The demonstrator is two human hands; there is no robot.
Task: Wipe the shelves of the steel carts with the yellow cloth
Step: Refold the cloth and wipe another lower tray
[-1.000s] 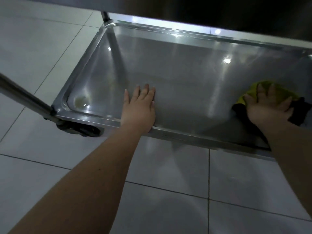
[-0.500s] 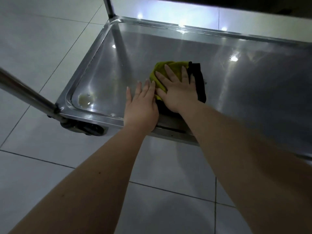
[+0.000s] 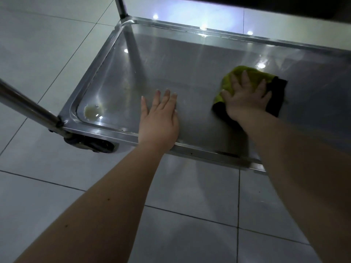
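Head view, the only one I have. The camera looks down onto a low, tray-shaped shelf [image 3: 199,59] of the steel cart [image 3: 218,32]. It has a raised lip all round and rounded corners, and light spots glint off the metal.

Left hand [image 3: 158,122]: flat, palm down, fingers straight and close together. The heel of the hand lies over the near rim [image 3: 199,149] and the fingertips lie on the shelf floor. It holds nothing.

Right hand [image 3: 247,99]: also flat, fingers spread wide, pressing down on the yellow cloth [image 3: 245,73]. I see no curl round it; the palm just bears on top.

Yellow cloth: on the shelf floor, right of centre, well apart from the left hand. Yellow shows past the fingertips and on the thumb side. A black section [image 3: 276,95] of it sticks out to the right of the hand and under the wrist.

Near left corner of the shelf: a pale yellowish smear [image 3: 93,112], wet-looking, apart from both hands and the cloth.

Under that corner sits a dark caster [image 3: 91,144]. A steel tube [image 3: 24,105] runs from the corner to the left edge of frame. An upright post [image 3: 120,6] rises from the far left corner.

Pale tiled floor [image 3: 47,54] lies all round the cart. Both forearms are bare, reaching in from the bottom of frame.
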